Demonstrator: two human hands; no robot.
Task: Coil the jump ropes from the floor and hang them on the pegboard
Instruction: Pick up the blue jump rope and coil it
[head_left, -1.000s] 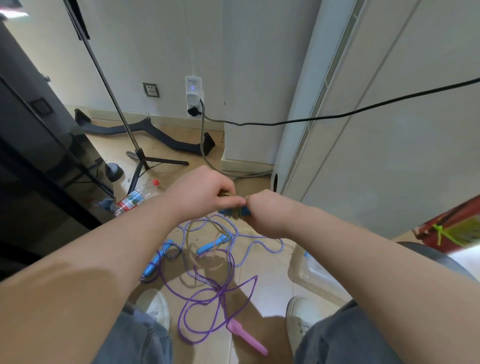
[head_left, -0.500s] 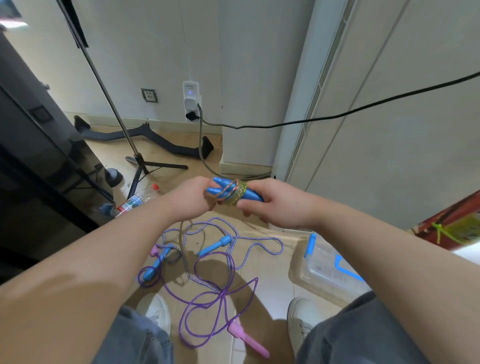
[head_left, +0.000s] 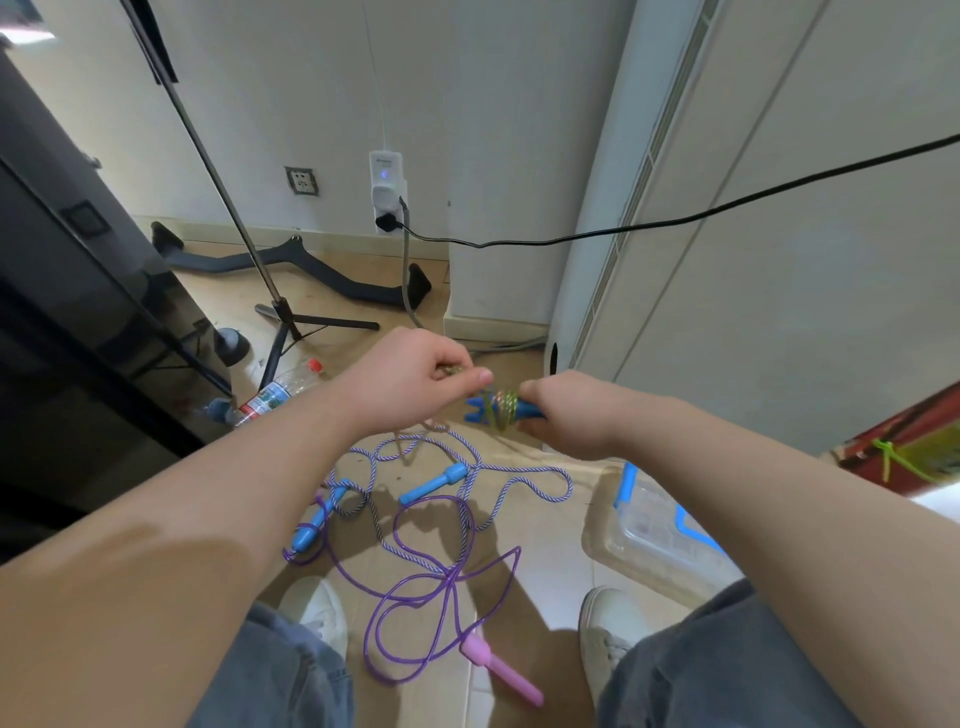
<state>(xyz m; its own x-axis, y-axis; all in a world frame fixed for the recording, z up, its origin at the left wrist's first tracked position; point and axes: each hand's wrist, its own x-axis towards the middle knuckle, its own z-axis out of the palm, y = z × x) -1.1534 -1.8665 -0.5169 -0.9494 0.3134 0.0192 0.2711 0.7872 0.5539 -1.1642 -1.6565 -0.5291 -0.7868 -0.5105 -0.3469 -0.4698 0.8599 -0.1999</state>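
My right hand (head_left: 566, 415) grips two blue handles (head_left: 480, 408) held side by side, with a green-gold rope (head_left: 503, 408) wound around them. My left hand (head_left: 410, 379) pinches the loose end of that rope just to the left of the handles. On the floor below lie a blue-and-white braided jump rope (head_left: 467, 462) with blue handles (head_left: 434, 483) and a purple rope (head_left: 415, 587) with a pink handle (head_left: 501, 670); the two are tangled together. No pegboard is in view.
A clear plastic bin with blue clips (head_left: 654, 535) sits on the floor at right. A tripod stand (head_left: 283, 312), a plastic bottle (head_left: 280, 389) and a black bar (head_left: 291, 265) lie at left. A black cable (head_left: 675, 223) hangs across. My shoes (head_left: 608, 623) flank the ropes.
My hands have drawn slightly apart and lower. The left hand now pulls the rope end leftward off the wound handles, which stay in my right hand.
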